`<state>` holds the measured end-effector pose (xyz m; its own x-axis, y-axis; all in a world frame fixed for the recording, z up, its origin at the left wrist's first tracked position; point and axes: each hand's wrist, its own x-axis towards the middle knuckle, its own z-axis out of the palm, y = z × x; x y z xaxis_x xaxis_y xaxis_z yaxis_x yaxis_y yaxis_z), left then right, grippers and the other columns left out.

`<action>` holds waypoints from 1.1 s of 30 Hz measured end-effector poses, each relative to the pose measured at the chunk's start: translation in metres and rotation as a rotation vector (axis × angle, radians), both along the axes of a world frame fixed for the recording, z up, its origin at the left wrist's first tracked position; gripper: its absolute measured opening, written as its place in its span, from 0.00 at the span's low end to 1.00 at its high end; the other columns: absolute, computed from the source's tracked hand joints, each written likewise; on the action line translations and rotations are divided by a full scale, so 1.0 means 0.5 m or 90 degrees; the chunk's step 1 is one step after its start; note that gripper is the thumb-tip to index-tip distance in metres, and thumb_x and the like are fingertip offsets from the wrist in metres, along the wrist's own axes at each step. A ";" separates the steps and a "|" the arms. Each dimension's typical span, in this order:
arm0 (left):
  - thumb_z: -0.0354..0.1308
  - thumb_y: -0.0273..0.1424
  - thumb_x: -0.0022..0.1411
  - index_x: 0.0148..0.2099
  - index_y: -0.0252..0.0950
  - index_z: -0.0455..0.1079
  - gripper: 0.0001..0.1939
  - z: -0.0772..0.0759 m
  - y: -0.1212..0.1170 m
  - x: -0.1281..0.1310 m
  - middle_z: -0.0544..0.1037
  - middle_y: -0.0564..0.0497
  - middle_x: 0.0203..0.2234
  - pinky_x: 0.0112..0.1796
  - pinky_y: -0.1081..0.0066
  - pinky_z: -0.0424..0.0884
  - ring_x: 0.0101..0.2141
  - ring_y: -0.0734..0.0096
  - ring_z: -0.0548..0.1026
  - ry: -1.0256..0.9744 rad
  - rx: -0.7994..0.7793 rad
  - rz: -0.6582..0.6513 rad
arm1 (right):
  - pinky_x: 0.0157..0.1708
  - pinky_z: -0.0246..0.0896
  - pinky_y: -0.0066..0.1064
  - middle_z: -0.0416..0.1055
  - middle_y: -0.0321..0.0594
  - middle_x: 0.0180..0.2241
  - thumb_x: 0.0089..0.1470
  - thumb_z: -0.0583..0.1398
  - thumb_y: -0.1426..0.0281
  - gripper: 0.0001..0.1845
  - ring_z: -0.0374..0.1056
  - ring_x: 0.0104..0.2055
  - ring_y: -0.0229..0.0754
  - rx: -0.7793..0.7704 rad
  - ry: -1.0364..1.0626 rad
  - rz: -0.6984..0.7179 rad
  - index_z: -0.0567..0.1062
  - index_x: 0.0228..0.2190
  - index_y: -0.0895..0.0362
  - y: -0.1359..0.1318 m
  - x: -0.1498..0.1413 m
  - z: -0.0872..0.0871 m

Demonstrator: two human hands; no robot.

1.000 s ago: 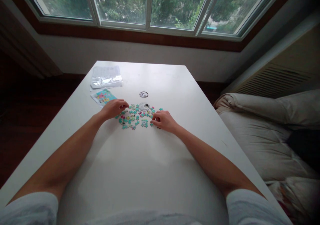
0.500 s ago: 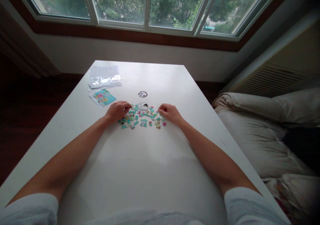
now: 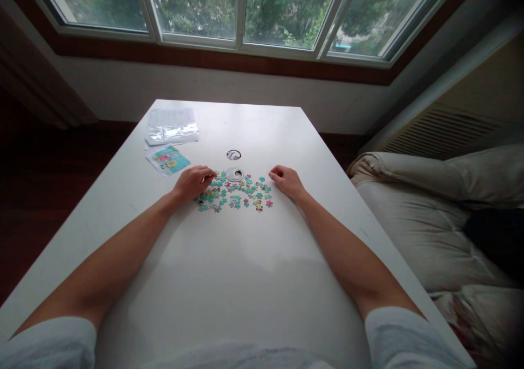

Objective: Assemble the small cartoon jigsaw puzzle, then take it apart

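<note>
Small jigsaw pieces [image 3: 224, 193], mostly teal with pink and yellow bits, lie spread over the middle of the table; a few are joined into small clusters. At the left edge of the spread rests my left hand [image 3: 191, 183], its thumb and fingers curled together close to the pieces. My right hand [image 3: 289, 182] is just off the right edge, with its fingers bent and pressed together. Whether either hand holds a piece is too small to tell. A round grey disc [image 3: 234, 174] with a dark spot lies at the far side of the pieces, between the hands.
Beyond the disc is a smaller round dark-rimmed object [image 3: 233, 155]. A colourful picture sheet [image 3: 168, 160] and a clear plastic bag [image 3: 172, 126] lie at the far left of the white table [image 3: 229, 281]. On the right stands a light padded sofa [image 3: 409, 216]. A window spans the far wall.
My right hand has moved a little to the right, away from the pieces, uncovering some at the right edge. My left hand has stayed almost still.
</note>
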<state>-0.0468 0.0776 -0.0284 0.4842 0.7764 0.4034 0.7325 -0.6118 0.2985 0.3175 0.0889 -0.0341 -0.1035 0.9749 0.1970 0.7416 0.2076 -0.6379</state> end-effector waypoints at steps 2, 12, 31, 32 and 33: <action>0.52 0.29 0.68 0.43 0.38 0.78 0.12 0.000 0.000 0.000 0.81 0.49 0.35 0.39 0.69 0.68 0.33 0.68 0.75 0.002 0.001 0.001 | 0.32 0.55 0.30 0.73 0.35 0.26 0.55 0.60 0.63 0.10 0.65 0.29 0.38 0.002 -0.001 -0.002 0.79 0.31 0.56 0.000 0.000 -0.001; 0.52 0.29 0.68 0.43 0.38 0.78 0.12 0.003 -0.004 0.002 0.81 0.49 0.36 0.40 0.69 0.69 0.35 0.67 0.76 0.004 -0.010 -0.002 | 0.35 0.57 0.31 0.75 0.37 0.29 0.57 0.60 0.66 0.08 0.66 0.32 0.40 0.039 -0.059 0.016 0.79 0.32 0.55 0.000 -0.004 -0.007; 0.51 0.29 0.67 0.43 0.39 0.79 0.13 0.005 -0.005 0.004 0.82 0.48 0.38 0.41 0.69 0.70 0.36 0.67 0.77 0.003 -0.026 -0.008 | 0.46 0.58 0.36 0.73 0.42 0.35 0.58 0.56 0.76 0.14 0.65 0.41 0.46 0.103 -0.134 0.142 0.81 0.38 0.55 -0.014 -0.017 0.000; 0.51 0.29 0.67 0.43 0.39 0.79 0.13 0.005 -0.005 0.004 0.82 0.48 0.38 0.41 0.69 0.69 0.36 0.66 0.77 0.003 -0.026 -0.008 | 0.45 0.58 0.35 0.73 0.42 0.34 0.57 0.56 0.76 0.14 0.65 0.40 0.46 0.101 -0.132 0.141 0.81 0.37 0.55 -0.013 -0.015 -0.001; 0.51 0.29 0.67 0.43 0.39 0.79 0.13 0.005 -0.005 0.003 0.82 0.48 0.38 0.41 0.69 0.69 0.36 0.67 0.77 0.005 -0.026 -0.008 | 0.45 0.58 0.35 0.73 0.42 0.34 0.56 0.56 0.77 0.13 0.65 0.40 0.45 0.098 -0.133 0.143 0.81 0.36 0.55 -0.012 -0.013 -0.001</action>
